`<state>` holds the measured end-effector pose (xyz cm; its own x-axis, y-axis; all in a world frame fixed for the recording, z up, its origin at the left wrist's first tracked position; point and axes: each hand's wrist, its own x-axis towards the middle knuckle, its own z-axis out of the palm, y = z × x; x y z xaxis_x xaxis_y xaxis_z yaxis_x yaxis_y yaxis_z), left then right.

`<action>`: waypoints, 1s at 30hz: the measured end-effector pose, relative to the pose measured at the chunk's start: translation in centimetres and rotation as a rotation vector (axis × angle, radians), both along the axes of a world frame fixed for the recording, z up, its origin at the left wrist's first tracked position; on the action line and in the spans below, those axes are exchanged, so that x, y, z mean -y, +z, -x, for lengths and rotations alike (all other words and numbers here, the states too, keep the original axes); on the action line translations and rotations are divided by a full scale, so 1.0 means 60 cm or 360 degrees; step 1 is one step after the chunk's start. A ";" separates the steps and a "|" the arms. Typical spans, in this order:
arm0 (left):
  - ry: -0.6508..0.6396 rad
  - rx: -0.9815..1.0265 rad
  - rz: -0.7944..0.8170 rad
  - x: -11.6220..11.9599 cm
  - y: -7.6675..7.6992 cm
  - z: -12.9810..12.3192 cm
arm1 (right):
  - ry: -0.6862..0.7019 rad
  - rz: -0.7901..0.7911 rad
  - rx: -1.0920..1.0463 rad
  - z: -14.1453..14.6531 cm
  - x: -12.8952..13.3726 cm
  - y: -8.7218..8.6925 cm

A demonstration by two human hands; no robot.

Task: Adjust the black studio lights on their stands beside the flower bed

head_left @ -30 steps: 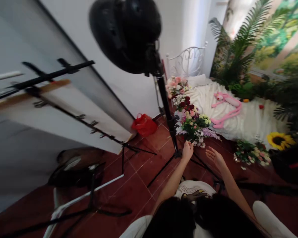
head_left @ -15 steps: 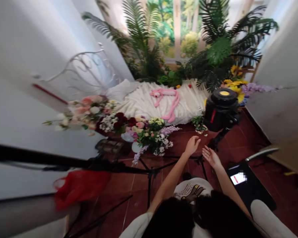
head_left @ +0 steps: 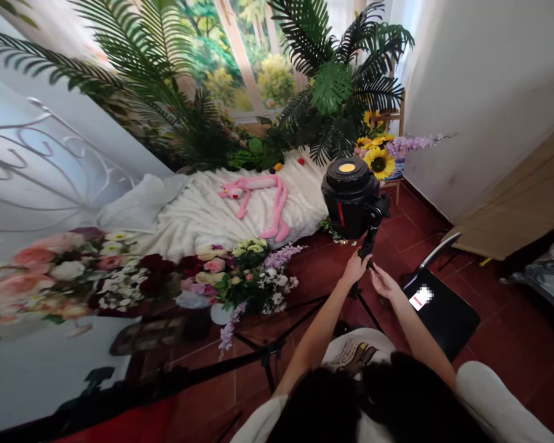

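My left hand (head_left: pixel 356 269) is wrapped round the black pole of a light stand (head_left: pixel 367 243), just below its lamp. Palm turned up, my right hand (head_left: pixel 385 284) has its fingers curled at a small dark knob on the side of that pole. Above both hands sits the studio light (head_left: pixel 348 200), a black cylinder with a yellow disc on its top and a red stripe down its side. The lower pole is partly hidden behind my left hand and forearm.
A pink plush toy (head_left: pixel 258 183) lies on a bed with a cream blanket (head_left: pixel 198 212). Artificial flowers (head_left: pixel 221 271) line its front. Another black stand (head_left: pixel 258 354) crosses the lower left. To the right, a phone (head_left: pixel 420 297) rests on a black chair (head_left: pixel 447 326).
My view has swung right. My hands, apart and holding nothing before, have reached the light stand; the left has closed on its pole and the right has come to its knob.
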<state>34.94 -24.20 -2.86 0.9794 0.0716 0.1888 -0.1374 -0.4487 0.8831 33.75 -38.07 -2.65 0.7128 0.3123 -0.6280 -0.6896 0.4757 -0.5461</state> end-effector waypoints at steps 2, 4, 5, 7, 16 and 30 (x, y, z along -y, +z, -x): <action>-0.0015 -0.0026 -0.0023 -0.002 0.001 0.000 | -0.0006 0.0402 0.0451 -0.003 0.002 0.004; -0.0023 -0.0048 -0.0035 -0.003 0.003 0.000 | 0.0011 0.0878 0.0976 -0.001 0.003 0.013; -0.0024 -0.0048 -0.0038 -0.003 0.004 0.000 | 0.0024 0.1067 0.1187 0.000 0.003 0.020; -0.0025 -0.0032 -0.0045 -0.002 0.006 0.001 | 0.0010 0.1275 0.1460 0.000 0.000 0.034; -0.0022 -0.0060 -0.0068 -0.004 -0.001 0.002 | 0.0002 0.1515 0.1448 -0.043 -0.052 0.076; 0.0228 -0.0060 -0.0117 0.022 0.013 0.000 | -0.0366 0.1182 0.1932 -0.072 -0.073 0.298</action>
<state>34.93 -25.50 -2.08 0.9667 0.1985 0.1617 -0.0345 -0.5248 0.8505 38.10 -33.67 15.22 0.9037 -0.0045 0.4282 0.4235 -0.1390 -0.8952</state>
